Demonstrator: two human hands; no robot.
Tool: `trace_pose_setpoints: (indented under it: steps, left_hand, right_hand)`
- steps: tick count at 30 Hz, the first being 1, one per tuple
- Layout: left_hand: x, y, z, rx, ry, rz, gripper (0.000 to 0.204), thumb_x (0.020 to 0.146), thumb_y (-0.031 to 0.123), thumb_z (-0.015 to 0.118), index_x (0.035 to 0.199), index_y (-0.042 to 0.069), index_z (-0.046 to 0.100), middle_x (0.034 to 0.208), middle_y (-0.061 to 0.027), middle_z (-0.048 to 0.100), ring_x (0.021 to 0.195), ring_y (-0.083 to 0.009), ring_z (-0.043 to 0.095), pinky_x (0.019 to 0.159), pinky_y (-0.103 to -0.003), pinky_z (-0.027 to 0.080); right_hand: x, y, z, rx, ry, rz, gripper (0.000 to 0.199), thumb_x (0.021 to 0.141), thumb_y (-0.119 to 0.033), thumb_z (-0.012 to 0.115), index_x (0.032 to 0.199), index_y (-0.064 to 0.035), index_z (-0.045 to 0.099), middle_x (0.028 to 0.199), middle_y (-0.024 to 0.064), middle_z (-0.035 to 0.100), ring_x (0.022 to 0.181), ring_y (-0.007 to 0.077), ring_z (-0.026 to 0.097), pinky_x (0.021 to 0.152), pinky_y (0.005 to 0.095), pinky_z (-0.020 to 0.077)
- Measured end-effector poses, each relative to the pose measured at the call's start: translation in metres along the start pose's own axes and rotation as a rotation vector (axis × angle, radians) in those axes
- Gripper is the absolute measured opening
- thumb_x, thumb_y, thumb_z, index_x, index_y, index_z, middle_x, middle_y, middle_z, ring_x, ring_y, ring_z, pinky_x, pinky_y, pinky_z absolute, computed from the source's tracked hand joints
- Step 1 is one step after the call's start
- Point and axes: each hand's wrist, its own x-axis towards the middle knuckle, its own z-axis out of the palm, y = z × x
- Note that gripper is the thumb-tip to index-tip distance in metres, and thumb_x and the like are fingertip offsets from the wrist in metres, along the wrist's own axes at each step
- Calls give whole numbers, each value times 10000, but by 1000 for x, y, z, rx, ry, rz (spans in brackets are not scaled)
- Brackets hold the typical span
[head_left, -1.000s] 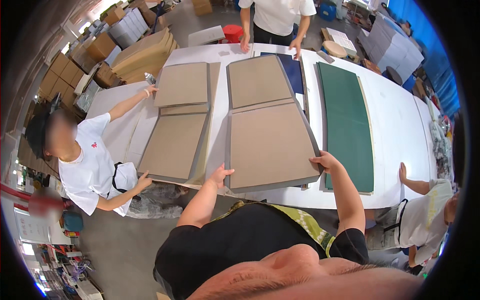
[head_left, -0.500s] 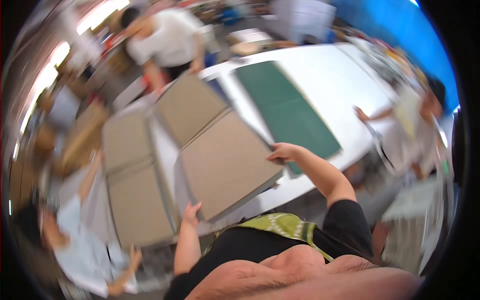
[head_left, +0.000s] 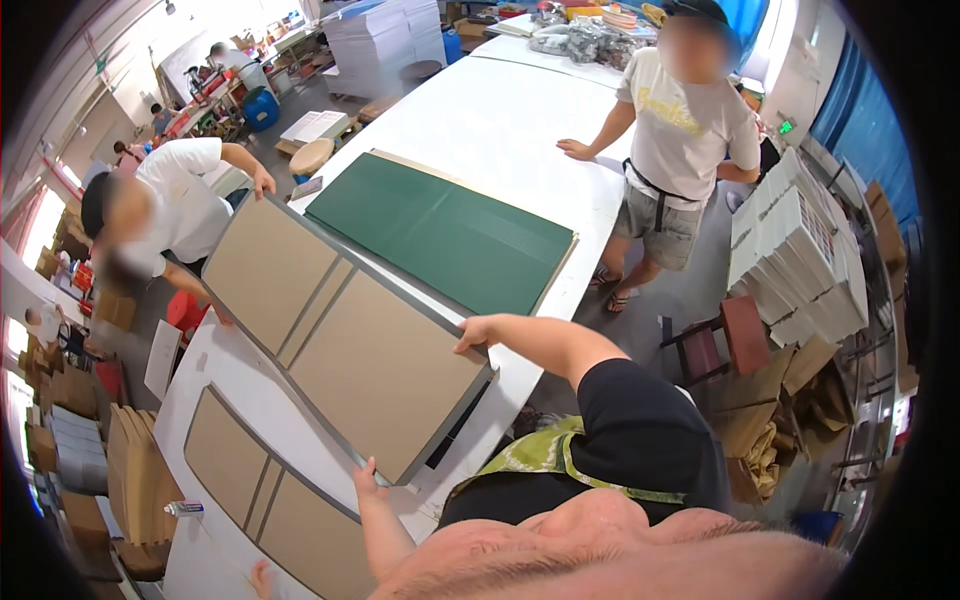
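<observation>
A large tan book cover point(head_left: 390, 365), with dark edging and narrow spine strips across its middle, slants over the white table. My right hand point(head_left: 478, 333) grips its near right edge, fingers closed. My left hand point(head_left: 368, 480) holds the near left corner with the thumb up; its other fingers are partly hidden beneath. A co-worker in white point(head_left: 180, 205) has both hands at the far end. Beyond it lies a dark green cover point(head_left: 440, 225), flat on the table. A second tan cover point(head_left: 235, 460) rests at lower left, apart from my left hand.
Another person point(head_left: 685, 125) stands across, one hand on the white table point(head_left: 510, 105). Part of someone's hand point(head_left: 262, 578) shows at lower left, near a small tube point(head_left: 184, 508). Stacked sheets point(head_left: 795, 250), a reddish chair point(head_left: 745, 335) and open cartons point(head_left: 770, 420) stand to the right.
My view has swung round and steadied from blur. The tan cover I hold now stretches out flatter, and the co-worker at left has come to hold its far end. Both my hands stay on it.
</observation>
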Motion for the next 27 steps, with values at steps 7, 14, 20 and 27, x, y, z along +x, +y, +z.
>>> trace_pose_setpoints:
  steps: [7,14,20,27]
  left_hand:
    - [-15,5,-17,31,313,-164,443,862,38,528,1271,-7,364,1180,-156,512,1065,-332,531,863,-528,464]
    - [13,-21,-28,625,592,-83,718,755,267,705,1305,-57,377,1246,-239,495,1150,-331,486,943,-430,410]
    - [15,-11,-33,1076,565,-59,517,742,253,691,1128,-55,540,1065,-242,606,999,-374,584,848,-405,469]
    - [8,7,21,1444,539,-205,695,755,258,686,1310,-1,357,983,-215,630,915,-370,611,794,-428,493]
  right_hand:
    - [40,17,38,-100,83,91,561,735,-131,743,1235,-45,503,1145,122,573,1022,258,583,819,420,512]
    - [53,32,42,-371,140,109,426,801,-207,652,1158,-5,539,945,130,630,780,241,634,577,415,529]
    - [77,78,40,-599,384,-123,568,743,-304,694,1139,74,546,1030,201,639,923,296,637,808,369,498]
    - [32,27,55,-939,418,-102,412,780,-341,656,922,44,613,922,219,643,896,358,614,753,426,490]
